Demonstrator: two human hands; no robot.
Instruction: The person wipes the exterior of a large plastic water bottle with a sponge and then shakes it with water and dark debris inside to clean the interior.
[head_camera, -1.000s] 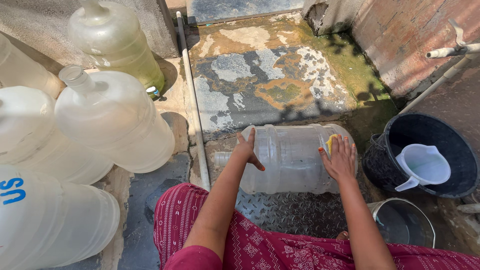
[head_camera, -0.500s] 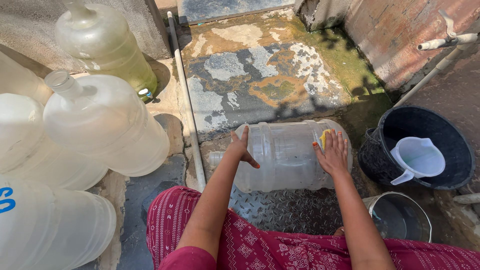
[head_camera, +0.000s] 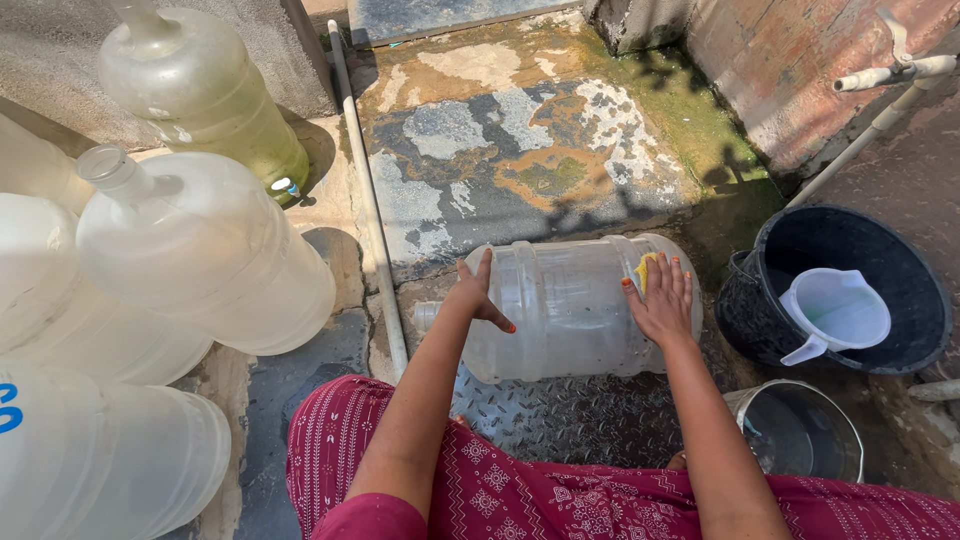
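- Far left: stacked clear water jugs (head_camera: 200, 260), lying on their sides, necks pointing up-left, pale and translucent, well apart from both hands.
- Above them, one more large jug (head_camera: 200, 100) with a yellow-green tint, leaning against the grey wall.
- Just right of the stack: thin pale pipe (head_camera: 370, 200) running from the top of the view down along the edge of the wet, stained concrete floor (head_camera: 520, 150).
- Centre: clear water jug (head_camera: 570, 305) on its side across a patch of metal tread plate (head_camera: 570, 420), neck pointing left toward the pipe, base toward the right.
- Left hand (head_camera: 478, 295) resting on the shoulder of that jug near the neck, fingers spread wide, thumb angled down, palm flat on the plastic, gripping nothing.
- Right hand (head_camera: 662, 300) pressed flat on the jug near its base, fingers spread and pointing up, covering a yellow sponge (head_camera: 642, 270) trapped between palm and plastic; only a corner of the sponge visible at the index finger.
- Below the hands: both bare forearms reaching forward from a red patterned garment (head_camera: 520, 495) over the knees.
- Lower right, just beside the right forearm: small metal bucket (head_camera: 800, 430), rim and dark interior visible.
- Right: large black tub (head_camera: 900, 270), with a white plastic jug (head_camera: 835, 310) with handle standing inside.
- Top right: white tap pipe (head_camera: 890, 75) along the reddish brick wall.
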